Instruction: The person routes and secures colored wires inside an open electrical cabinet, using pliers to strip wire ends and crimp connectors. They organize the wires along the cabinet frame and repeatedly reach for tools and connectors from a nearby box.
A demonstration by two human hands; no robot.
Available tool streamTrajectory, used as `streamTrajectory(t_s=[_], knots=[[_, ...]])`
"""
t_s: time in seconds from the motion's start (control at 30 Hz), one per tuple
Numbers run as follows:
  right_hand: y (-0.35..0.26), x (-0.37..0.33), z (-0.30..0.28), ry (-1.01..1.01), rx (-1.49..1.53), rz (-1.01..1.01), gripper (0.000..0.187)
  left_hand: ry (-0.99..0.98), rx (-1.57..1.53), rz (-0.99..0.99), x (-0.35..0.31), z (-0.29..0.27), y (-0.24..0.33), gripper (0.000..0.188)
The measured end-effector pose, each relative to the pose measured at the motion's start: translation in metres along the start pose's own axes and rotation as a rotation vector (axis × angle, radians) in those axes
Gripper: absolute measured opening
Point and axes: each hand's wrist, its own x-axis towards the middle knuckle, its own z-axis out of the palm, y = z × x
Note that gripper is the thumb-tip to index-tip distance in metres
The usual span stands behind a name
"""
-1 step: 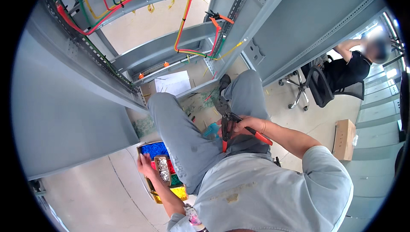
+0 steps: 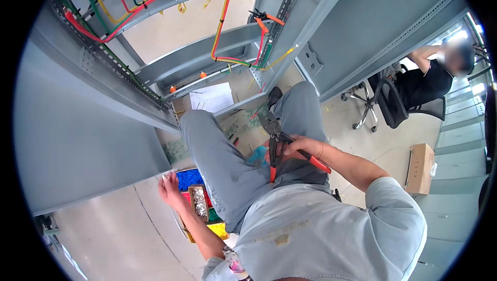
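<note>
My left hand (image 2: 172, 192) hovers at the left edge of a divided box (image 2: 191, 238), its fingers drawn together; a small pale spot shows at the fingertips, too small to name. The box holds blue pieces (image 2: 187, 178), yellow pieces (image 2: 217, 230), some red and green ones, and a small cardboard tray (image 2: 193, 194) of silvery bits. Between my thighs, my right hand (image 2: 297, 147) grips hand crimping pliers (image 2: 274, 144) with red handles spread apart, jaws pointing away from me. Beside them is a light blue item (image 2: 257, 155), partly hidden.
A grey metal cabinet frame (image 2: 207, 48) stands ahead, strung with red, yellow and green wires (image 2: 222, 22). Orange-handled cutters (image 2: 263, 22) hang on it. White paper (image 2: 212, 98) lies at its base. To the right are a seated person (image 2: 422, 87), an office chair (image 2: 388, 102) and a cardboard box (image 2: 419, 169).
My left hand has shifted a little left and up, off the box's blue compartment toward its outer edge. My right hand keeps its hold on the pliers, nearly still.
</note>
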Motion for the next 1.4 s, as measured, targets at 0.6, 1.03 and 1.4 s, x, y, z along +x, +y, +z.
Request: streamTrajectory(t_s=[0.6,1.03,1.4], knots=[[-0.025,-0.008,0.024,-0.261,0.270,-0.412,0.077,-1.015,-0.336,-0.448,-0.119,0.322,0.097,0.011],[-0.013,-0.005,0.020,-0.373,0.282,-0.354,0.065,-1.021,-0.441,-0.704,-0.151,0.318,0.083,0.028],[-0.029,-0.010,0.041,-0.293,0.225,-0.369,0.051,-1.038,-0.504,-0.736,-0.145,0.310,0.073,0.032]])
